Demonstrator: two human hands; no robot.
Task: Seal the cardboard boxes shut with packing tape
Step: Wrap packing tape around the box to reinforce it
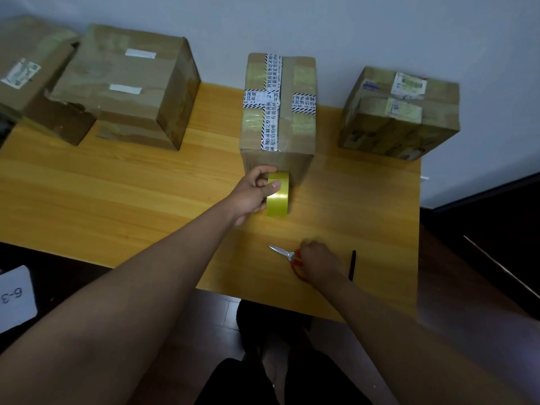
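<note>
Tape roll (277, 194), yellow, standing on edge on the wooden table (117, 185), gripped by the left hand (257, 191): fingers curled over its top rim, thumb against its shiny face. Directly beyond that grip, touching or nearly touching the roll, the near face of the middle box (279, 112), its long axis running away from the grip toward the wall; printed tape already crosses its top in both directions. Right of the grip and farther back, a smaller box (400, 112) with torn labels. Left of the grip, well apart, a large box (128, 86) and a battered box (35, 83) with its flap raised. Nearer the person than the grip, the right hand (318, 261), fingers curled over the red handles of the scissors (287, 258), blades pointing left; whether it truly grips them or only rests there cannot be told. Just right of that hand, a black pen (352, 264). Judgement: the left hand is the nearer to the middle box, so the strip would likely be drawn from the roll up that near face and along the long axis, scissors following to cut.
</note>
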